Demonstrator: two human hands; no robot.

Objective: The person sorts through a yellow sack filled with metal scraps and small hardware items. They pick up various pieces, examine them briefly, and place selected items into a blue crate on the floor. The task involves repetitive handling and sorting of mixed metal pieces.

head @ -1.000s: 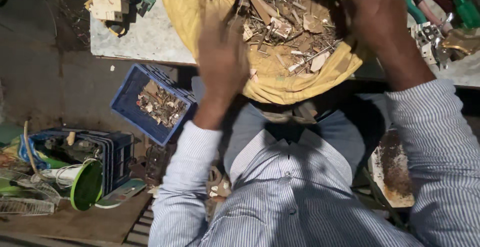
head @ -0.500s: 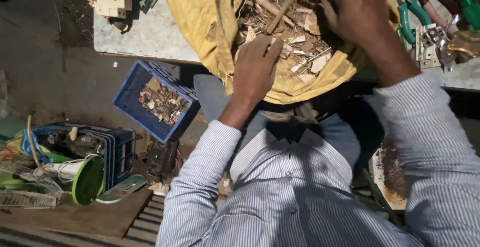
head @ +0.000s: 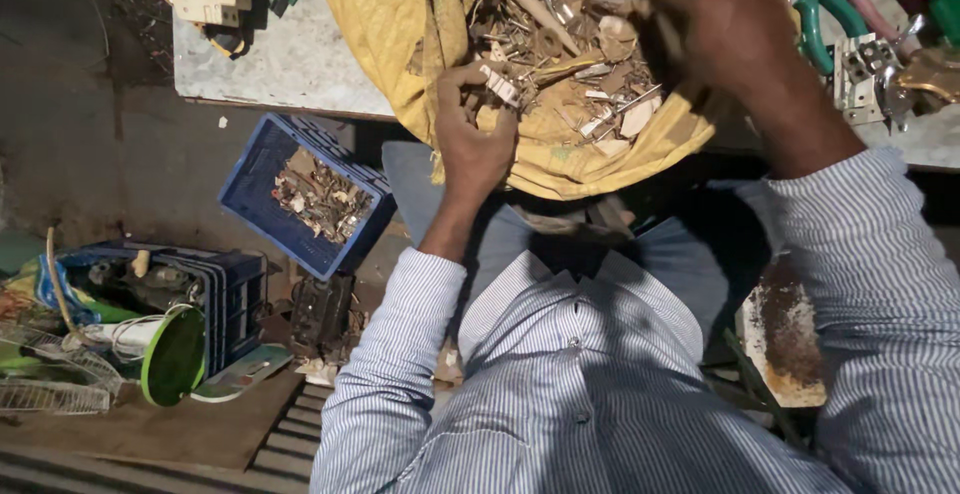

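Left fingers: the left hand is curled shut around a small pale scrap piece at the near edge of the heap; a second ago this hand lay flat and spread over the sack's front, half a second ago it had begun to close.
Right fingers: the right hand is bunched together, pinching a small piece of scrap at the heap's far right; earlier it was spread lower over the pile, and it has since lifted and closed.
Scrap heap: mixed metal and pale plastic bits, lying in the opened yellow sack, between the two hands.
Sack: rests on the grey table, its front fold hanging over the near edge; unchanged.
Pliers: green-handled pliers just right of the right hand, on the table.
Blue crate: tilted blue crate with sorted scrap, below the table, left of the left forearm; same place as before.
Floor left: a second blue crate and a green round lid.
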